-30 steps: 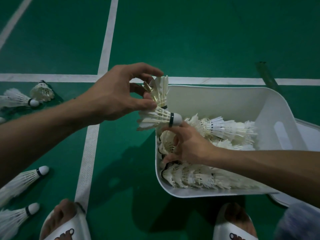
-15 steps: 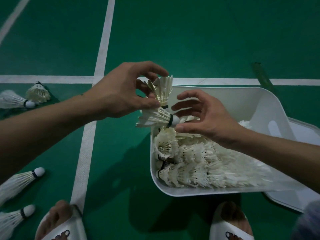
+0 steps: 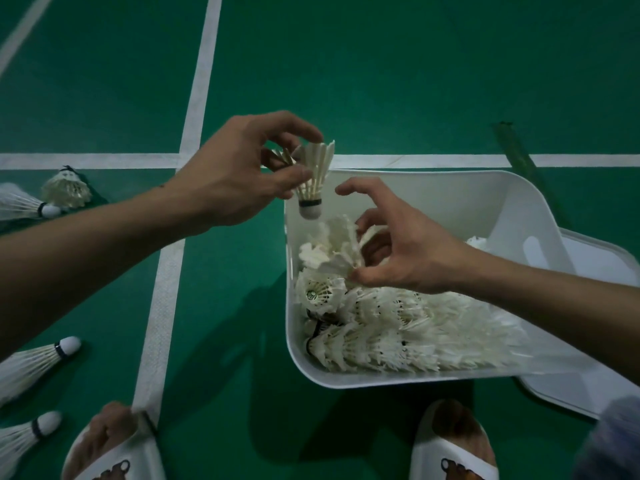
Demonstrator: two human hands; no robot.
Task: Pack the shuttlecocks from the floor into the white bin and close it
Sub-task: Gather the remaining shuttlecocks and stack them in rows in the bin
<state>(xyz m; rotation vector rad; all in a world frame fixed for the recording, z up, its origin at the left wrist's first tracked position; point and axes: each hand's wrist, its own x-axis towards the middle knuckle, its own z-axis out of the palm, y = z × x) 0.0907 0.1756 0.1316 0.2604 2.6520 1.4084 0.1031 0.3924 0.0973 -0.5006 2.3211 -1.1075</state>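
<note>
The white bin (image 3: 433, 197) stands on the green floor, its rows of several white shuttlecocks (image 3: 398, 337) lying inside. My left hand (image 3: 239, 174) is over the bin's far left corner and pinches a shuttlecock (image 3: 313, 174) by its feathers, cork down. More feather tips show behind its fingers. My right hand (image 3: 412, 254) is inside the bin with fingers and thumb curled round the feathers of another shuttlecock (image 3: 334, 252) on top of the pile. The bin's white lid (image 3: 602, 268) lies on the floor at the right, partly under the bin.
Loose shuttlecocks lie on the floor at the left: two (image 3: 65, 188) near the white court line and two (image 3: 38, 362) by the lower left edge. My feet in white slippers (image 3: 114, 448) stand at the bottom, the right slipper (image 3: 453, 448) just before the bin.
My right hand took the horizontal shuttlecock from my left hand and lowered it onto the pile in the bin. My left hand keeps the upright one.
</note>
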